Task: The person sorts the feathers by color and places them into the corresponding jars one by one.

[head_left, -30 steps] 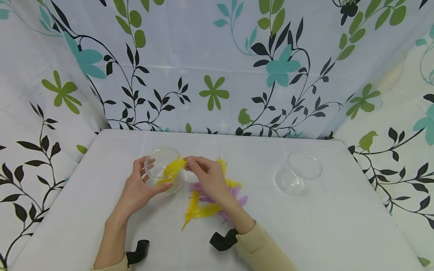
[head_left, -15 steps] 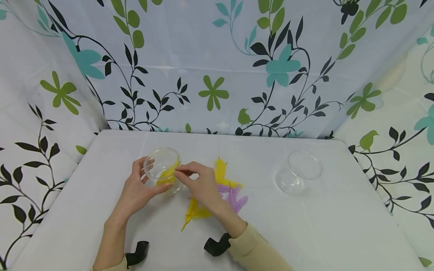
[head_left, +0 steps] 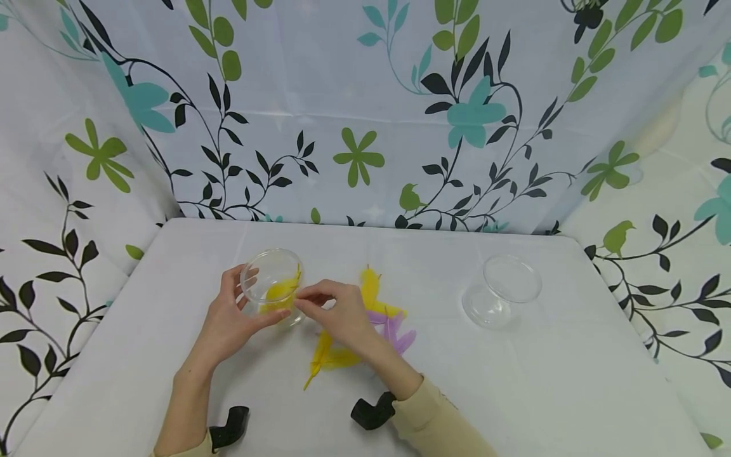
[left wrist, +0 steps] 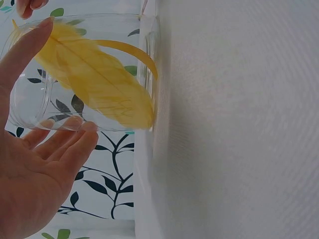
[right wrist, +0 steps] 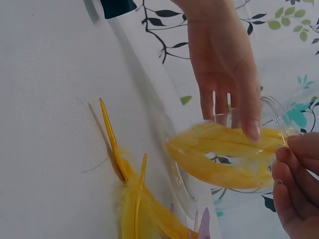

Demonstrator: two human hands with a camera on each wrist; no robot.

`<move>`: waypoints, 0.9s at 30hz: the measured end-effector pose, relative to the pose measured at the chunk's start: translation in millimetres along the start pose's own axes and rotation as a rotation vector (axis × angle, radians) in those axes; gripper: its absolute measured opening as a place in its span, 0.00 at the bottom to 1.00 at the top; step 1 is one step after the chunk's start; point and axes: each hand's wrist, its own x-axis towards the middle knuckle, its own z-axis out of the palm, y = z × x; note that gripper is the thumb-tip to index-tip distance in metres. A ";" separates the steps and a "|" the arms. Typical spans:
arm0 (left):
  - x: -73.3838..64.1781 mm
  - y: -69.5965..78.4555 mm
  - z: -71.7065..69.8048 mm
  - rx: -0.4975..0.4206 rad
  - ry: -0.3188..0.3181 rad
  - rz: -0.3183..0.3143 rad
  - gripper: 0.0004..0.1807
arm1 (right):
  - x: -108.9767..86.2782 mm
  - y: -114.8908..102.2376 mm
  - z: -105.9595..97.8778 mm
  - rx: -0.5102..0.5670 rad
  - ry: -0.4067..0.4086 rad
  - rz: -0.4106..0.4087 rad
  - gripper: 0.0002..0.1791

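Note:
My left hand (head_left: 233, 317) grips a clear glass jar (left wrist: 30, 107) by its side, thumb on one wall and fingers on the other. Inside the jar, yellow feathers (left wrist: 94, 79) lie slantwise, and one quill tip pokes up past the rim. At the rim's right side my right hand (head_left: 337, 311) pinches the end of a yellow feather (right wrist: 224, 142) between thumb and fingertips. Under and beside the right forearm, more yellow feathers (head_left: 320, 360) and purple feathers (head_left: 394, 333) lie in a loose pile on the white table (head_left: 514, 393).
Another clear glass jar (head_left: 485, 304) stands upright at the right of the table. Black curved pieces (head_left: 230, 428) sit at both wrists. Patterned cloth (head_left: 354, 76) hangs behind the table and along its sides.
My right hand has moved left to the jar, lowering the yellow feather into it, then slightly down along the rim. The left hand and jar have stayed nearly still.

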 end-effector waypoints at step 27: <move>1.5 -0.4 1.1 0.005 0.003 -0.017 0.65 | -43.1 18.0 -22.7 -0.497 -0.393 -0.122 0.06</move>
